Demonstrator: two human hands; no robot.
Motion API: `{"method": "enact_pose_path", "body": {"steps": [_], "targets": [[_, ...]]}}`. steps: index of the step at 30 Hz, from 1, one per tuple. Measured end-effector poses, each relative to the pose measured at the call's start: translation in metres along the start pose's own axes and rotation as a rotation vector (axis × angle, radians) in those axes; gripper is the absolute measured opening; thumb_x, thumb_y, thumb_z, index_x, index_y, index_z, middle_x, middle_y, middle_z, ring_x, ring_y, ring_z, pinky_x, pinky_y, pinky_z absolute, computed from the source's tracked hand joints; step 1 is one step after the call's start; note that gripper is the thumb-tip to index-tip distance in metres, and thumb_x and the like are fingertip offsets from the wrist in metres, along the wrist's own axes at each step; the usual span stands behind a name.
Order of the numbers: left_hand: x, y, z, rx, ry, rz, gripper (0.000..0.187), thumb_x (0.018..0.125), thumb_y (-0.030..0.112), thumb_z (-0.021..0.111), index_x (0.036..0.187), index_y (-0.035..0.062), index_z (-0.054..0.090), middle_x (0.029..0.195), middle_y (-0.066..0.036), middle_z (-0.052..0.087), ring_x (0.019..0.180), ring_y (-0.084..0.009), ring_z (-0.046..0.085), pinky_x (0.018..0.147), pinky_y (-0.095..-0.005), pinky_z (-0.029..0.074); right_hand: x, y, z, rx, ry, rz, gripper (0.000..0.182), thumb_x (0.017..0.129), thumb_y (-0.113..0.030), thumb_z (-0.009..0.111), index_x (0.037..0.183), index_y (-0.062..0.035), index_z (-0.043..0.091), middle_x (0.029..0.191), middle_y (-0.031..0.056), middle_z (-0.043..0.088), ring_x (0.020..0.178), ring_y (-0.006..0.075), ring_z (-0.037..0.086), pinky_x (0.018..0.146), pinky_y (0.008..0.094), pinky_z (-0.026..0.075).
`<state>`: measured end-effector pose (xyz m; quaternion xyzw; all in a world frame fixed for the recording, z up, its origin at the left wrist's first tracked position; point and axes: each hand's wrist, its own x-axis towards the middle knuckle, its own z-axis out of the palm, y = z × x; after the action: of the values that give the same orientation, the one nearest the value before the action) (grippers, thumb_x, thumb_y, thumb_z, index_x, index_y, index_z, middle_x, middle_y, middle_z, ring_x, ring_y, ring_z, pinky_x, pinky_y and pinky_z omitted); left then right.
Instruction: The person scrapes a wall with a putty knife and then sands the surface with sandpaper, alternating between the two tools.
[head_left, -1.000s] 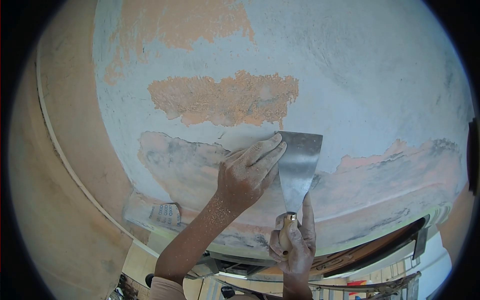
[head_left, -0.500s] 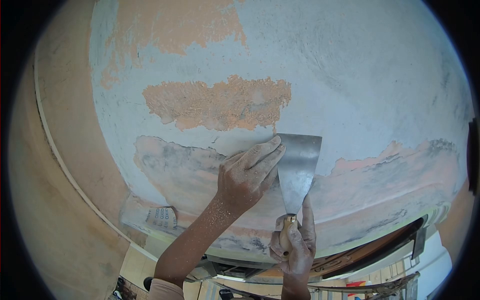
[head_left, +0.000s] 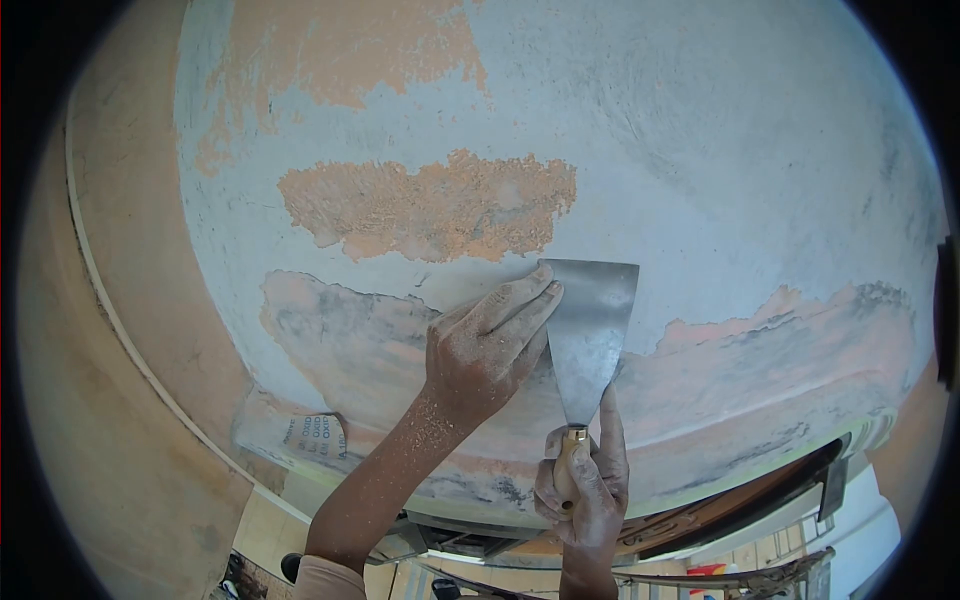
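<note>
A wide metal scraper (head_left: 592,320) lies with its blade against the pale wall (head_left: 680,230), its broad edge pointing up. My right hand (head_left: 588,485) is wrapped round its wooden handle, with one finger stretched along the blade's side. The fingertips of my left hand (head_left: 485,345) press on the blade's upper left corner; its fingers are stretched and close together. White dust coats both hands. Just above the blade's edge, to the left, is a rough patch of exposed orange plaster (head_left: 430,205).
A curved piece of printed sandpaper (head_left: 316,436) rests at the lower left of the wall. Below are a dark-edged wooden object (head_left: 740,505) and metal rails (head_left: 730,578). A thin white pipe or trim (head_left: 110,310) runs down the left.
The scraper and both hands have shifted slightly left and up in view. The wall patches have also shifted a little left. My grip looks the same.
</note>
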<state>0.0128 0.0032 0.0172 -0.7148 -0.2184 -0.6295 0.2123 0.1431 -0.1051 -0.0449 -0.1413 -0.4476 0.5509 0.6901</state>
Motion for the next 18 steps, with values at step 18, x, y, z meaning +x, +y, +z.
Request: {"method": "enact_pose_path", "body": {"steps": [18], "targets": [[-0.007,0.000,0.004,-0.014,0.031,0.007,0.031,0.069,-0.001,0.068,0.099,0.0018,0.067,0.106,-0.010,0.065,0.088,-0.0217,0.066,0.068,-0.0289,0.055,0.000,0.001,0.000,0.009,-0.019,-0.009,0.066,0.093,-0.011,0.047,0.145,-0.0001,0.007,0.090,0.0136,0.054,0.049,0.0053,0.047,0.035,0.0187,0.036]]}}
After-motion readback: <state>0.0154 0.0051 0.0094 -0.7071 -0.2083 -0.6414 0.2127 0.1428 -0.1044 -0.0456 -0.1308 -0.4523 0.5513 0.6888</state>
